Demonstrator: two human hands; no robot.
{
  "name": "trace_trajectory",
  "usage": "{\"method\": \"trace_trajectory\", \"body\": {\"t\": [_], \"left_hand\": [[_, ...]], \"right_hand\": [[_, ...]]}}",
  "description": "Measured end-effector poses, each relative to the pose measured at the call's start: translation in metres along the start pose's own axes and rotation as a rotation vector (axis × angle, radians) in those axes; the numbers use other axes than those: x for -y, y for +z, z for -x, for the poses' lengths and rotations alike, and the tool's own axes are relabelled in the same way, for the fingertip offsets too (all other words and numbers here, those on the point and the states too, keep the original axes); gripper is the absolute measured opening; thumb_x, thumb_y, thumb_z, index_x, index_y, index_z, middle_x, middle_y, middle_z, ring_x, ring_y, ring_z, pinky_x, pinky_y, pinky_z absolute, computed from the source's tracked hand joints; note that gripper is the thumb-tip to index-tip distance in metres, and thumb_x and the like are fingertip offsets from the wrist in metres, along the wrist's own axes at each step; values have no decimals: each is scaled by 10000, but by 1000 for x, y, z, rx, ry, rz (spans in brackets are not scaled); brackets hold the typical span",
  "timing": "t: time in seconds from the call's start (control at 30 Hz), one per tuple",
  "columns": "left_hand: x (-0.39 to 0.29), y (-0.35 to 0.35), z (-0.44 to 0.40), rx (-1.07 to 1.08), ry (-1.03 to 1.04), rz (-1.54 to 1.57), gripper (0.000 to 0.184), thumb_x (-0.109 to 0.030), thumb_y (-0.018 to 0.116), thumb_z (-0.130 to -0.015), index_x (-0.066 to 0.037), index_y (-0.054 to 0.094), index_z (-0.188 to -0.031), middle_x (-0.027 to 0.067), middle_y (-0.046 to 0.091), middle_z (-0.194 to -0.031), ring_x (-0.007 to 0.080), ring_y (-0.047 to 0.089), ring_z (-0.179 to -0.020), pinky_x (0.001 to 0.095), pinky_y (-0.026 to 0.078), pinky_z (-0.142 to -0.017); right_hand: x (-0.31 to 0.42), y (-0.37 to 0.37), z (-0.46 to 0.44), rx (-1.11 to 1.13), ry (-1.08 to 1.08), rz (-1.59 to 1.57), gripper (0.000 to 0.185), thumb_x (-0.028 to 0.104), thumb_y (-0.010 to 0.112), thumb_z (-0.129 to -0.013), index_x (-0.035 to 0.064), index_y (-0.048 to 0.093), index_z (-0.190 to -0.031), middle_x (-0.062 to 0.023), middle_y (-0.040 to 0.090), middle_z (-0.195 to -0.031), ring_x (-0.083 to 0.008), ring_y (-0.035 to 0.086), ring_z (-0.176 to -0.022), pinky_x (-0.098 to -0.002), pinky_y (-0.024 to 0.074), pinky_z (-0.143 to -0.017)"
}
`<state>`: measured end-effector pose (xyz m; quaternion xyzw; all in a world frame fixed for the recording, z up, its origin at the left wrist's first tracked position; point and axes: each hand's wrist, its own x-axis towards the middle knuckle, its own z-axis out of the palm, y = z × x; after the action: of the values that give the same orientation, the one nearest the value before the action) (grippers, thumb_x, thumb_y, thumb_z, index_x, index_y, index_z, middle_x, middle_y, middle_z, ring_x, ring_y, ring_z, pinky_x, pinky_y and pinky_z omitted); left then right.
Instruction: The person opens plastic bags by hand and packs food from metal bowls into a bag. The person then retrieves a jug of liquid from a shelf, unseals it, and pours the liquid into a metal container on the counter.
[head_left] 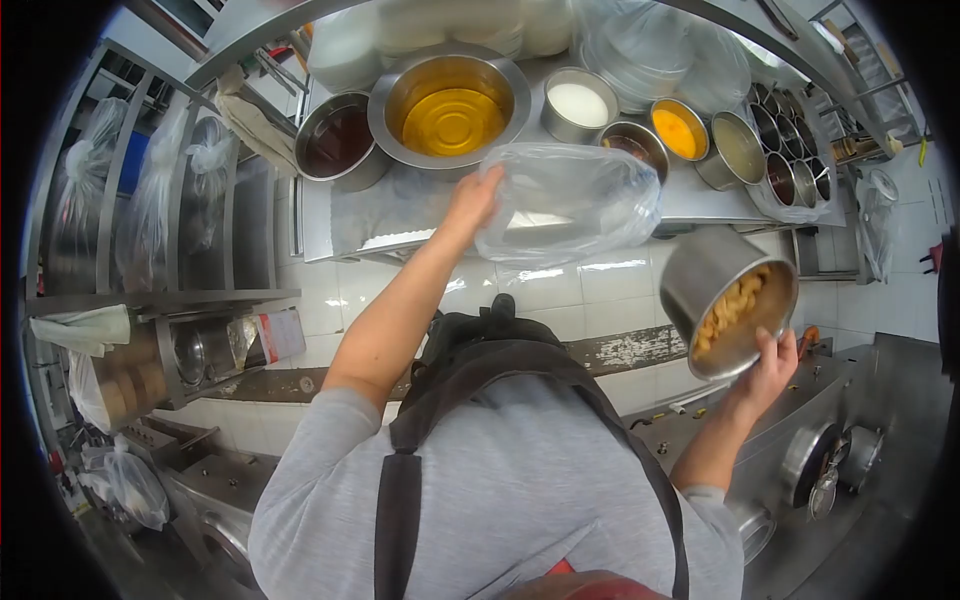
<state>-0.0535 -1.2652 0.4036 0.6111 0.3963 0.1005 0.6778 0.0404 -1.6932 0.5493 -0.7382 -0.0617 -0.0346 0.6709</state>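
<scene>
Steel counter (pixel 692 204) ahead | clear plastic bag (pixel 575 205) at its edge — limp, light, likely slippery; best held by the rim | steel pot (pixel 690 290) tilted, right of bag — stiff, probably weighty; rim gives purchase | tan pieces (pixel 735 308) inside | left hand (pixel 476 197) pinches bag's left end, arm outstretched | right hand (pixel 772 368) clasps pot's rim, elbow bent
</scene>
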Motion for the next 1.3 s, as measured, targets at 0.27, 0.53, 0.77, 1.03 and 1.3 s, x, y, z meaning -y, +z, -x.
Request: {"method": "trace_trajectory", "body": {"t": [0.27, 0.53, 0.77, 1.03, 1.3], "left_hand": [[9, -1, -20, 18, -12, -261, 583, -512, 496, -924, 39, 626, -783, 124, 552, -539, 231, 542, -431, 365, 409, -435], [19, -29, 2, 49, -135, -11, 502, -453, 528, -938, 13, 627, -1094, 60, 557, -592, 155, 508, -479, 313, 395, -470], [23, -37, 3, -29, -15, -31, 290, -275, 588, -941, -35, 635, -1096, 34, 573, -678, 133, 514, -533, 302, 416, -498], [19, -51, 26, -47, 14, 145, 311, -165, 657, -887, -27, 589, -1159, 29, 611, -819, 119, 566, -725, 270, 456, -641], [28, -55, 34, -10, 22, -116, 344, -110, 677, -848, -14, 573, -1162, 55, 650, -885, 127, 597, -769, 291, 472, -689]], "right_hand": [[-64, 188, -25, 385, 7, -63, 307, 24, 631, -810, -56, 621, -1106, -49, 636, -826, -88, 560, -754, -234, 428, -659], [-181, 263, -41, 514, 6, 449, 131, 100, 597, -737, -10, 531, -712, -118, 472, -612, -225, 457, -594, -377, 398, -598], [-206, 285, -43, 427, 56, 477, 243, 194, 698, -799, -13, 574, -768, -172, 597, -688, -283, 561, -650, -393, 456, -655], [-150, 207, -19, 195, -152, 196, 424, 280, 730, -853, -30, 623, -1121, -165, 641, -1132, -254, 630, -997, -363, 492, -882], [-158, 271, -72, 412, 197, 116, 659, 336, 745, -810, -45, 536, -1306, -152, 668, -903, -175, 610, -803, -298, 485, -723]]}}
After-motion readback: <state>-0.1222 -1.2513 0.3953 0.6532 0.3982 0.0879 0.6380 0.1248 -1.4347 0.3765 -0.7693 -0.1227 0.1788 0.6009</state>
